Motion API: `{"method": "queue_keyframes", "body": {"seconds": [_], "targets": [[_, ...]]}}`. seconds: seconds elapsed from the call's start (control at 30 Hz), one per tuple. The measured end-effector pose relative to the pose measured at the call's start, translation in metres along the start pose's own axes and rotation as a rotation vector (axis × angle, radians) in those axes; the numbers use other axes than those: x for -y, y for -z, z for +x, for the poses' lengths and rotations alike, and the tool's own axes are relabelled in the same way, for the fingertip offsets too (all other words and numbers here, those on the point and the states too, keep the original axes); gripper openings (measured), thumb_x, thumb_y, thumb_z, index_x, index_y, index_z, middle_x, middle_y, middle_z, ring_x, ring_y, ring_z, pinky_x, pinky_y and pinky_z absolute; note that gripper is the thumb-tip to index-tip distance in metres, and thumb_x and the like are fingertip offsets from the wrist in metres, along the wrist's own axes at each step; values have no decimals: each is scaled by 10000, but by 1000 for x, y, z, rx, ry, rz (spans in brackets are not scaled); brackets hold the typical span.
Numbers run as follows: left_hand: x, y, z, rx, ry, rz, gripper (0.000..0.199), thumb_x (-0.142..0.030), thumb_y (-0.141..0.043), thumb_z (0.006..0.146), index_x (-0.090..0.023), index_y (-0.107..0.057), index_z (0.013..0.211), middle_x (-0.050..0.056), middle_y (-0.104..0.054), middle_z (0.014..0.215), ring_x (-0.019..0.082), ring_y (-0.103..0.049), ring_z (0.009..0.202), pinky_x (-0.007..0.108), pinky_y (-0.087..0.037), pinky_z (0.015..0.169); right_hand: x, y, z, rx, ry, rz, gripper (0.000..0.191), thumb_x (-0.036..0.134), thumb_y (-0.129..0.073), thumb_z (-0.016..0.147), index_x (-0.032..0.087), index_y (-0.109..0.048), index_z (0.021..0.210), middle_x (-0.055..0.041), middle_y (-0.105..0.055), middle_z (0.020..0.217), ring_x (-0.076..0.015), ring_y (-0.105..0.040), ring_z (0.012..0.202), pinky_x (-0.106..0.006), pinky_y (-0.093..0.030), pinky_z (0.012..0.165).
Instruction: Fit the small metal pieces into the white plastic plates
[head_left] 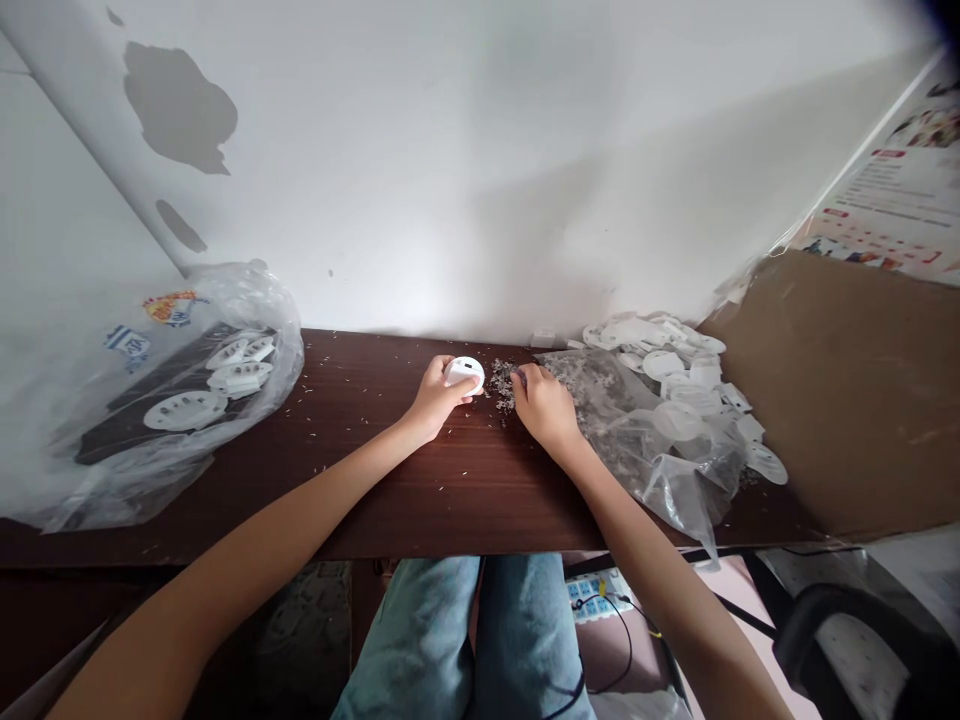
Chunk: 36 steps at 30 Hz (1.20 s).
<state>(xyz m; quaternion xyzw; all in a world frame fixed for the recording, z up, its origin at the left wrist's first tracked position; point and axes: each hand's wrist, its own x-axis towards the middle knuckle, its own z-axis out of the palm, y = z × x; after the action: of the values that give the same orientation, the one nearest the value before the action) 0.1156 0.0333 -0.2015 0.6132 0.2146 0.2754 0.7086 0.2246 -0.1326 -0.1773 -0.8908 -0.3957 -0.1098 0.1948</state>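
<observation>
My left hand (440, 397) grips a white round plastic piece (468, 368) with a raised block and a dark slot, its thumb lying across the near side. Just to the right lies a heap of tiny metallic-looking bits (499, 384) on the brown table (420, 490). At the right edge of that heap, my right hand (546, 405) has its fingers curled together in a pinch, touching or just above the bits. Whatever sits between those fingertips is hidden or too small to make out.
On the left stands an open clear plastic bag (281, 375) with several white round pieces (185, 410) inside. A clear plastic sheet or bag (660, 480), more small bits and piled white pieces (679, 365) lie right, beside a cardboard panel (847, 390). Behind rises a white wall (420, 180).
</observation>
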Motion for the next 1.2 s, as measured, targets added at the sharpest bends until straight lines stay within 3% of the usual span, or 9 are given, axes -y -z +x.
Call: {"method": "queue_keyframes", "body": {"seconds": [0.2,0.3,0.4,0.53,0.6,0.7,0.93,1.07,1.2], "targets": [[4,0,-3,32,-97,170,485,-286,-823,785,-215,-518,1154,74,-697,1108,200,-742,868,286,-559,666,-1,-2,0,-5,6,14,337,373,-412,1134,168,-653,1250,-169,-732,1219,-260,-726,946,-307,-457,753],[5,1,-10,54,-295,471,421,-328,-791,837,-231,-546,1166,55,-707,1088,203,-715,906,306,-557,722,-4,-4,-1,-20,13,39,322,380,-439,1126,174,-656,1244,-157,-735,1222,-270,-725,939,-311,-438,732],[1,3,-19,163,-553,731,199,-250,-688,922,-249,-578,1088,47,-736,1095,209,-718,959,348,-554,841,-6,-4,-1,-43,14,94,300,378,-463,1114,179,-659,1223,-148,-740,1208,-269,-719,932,-311,-417,728],[-5,7,-21,257,-794,954,176,-83,-645,871,-238,-562,886,108,-701,1343,293,-687,1228,470,-517,1056,-6,1,0,-43,8,229,267,383,-470,1093,198,-658,1048,-116,-755,1056,-243,-691,887,-305,-388,729],[-5,8,-19,216,-824,1000,202,-63,-657,852,-234,-550,862,129,-664,1408,326,-657,1294,506,-508,1085,-4,5,0,-26,12,302,302,425,-483,1075,219,-611,895,-70,-721,881,-217,-641,783,-303,-355,694],[-2,9,-14,170,-861,1048,209,-65,-665,858,-233,-550,906,141,-668,1340,328,-660,1257,506,-531,1059,-2,8,0,23,48,465,402,496,-528,1029,237,-482,725,4,-573,675,-174,-521,657,-301,-317,646],[2,6,-17,111,-1030,1124,236,-80,-673,860,-212,-525,987,125,-610,1160,281,-646,1098,440,-573,951,-4,5,3,160,123,802,389,527,-583,938,217,-507,716,34,-486,697,-146,-440,688,-290,-331,656],[-4,1,-28,78,-1033,1197,304,-296,-746,875,-195,-535,1068,153,-593,1181,312,-644,1080,480,-568,931,-4,5,1,270,80,1021,401,555,-677,885,211,-539,734,41,-452,695,-128,-385,654,-282,-303,611],[-16,-1,-39,197,-1013,1213,437,-454,-719,915,-168,-534,1189,197,-587,1292,350,-643,1187,505,-555,968,-2,6,-2,402,-47,1232,424,592,-766,817,222,-561,794,67,-397,653,-108,-301,567,-276,-228,526]]}}
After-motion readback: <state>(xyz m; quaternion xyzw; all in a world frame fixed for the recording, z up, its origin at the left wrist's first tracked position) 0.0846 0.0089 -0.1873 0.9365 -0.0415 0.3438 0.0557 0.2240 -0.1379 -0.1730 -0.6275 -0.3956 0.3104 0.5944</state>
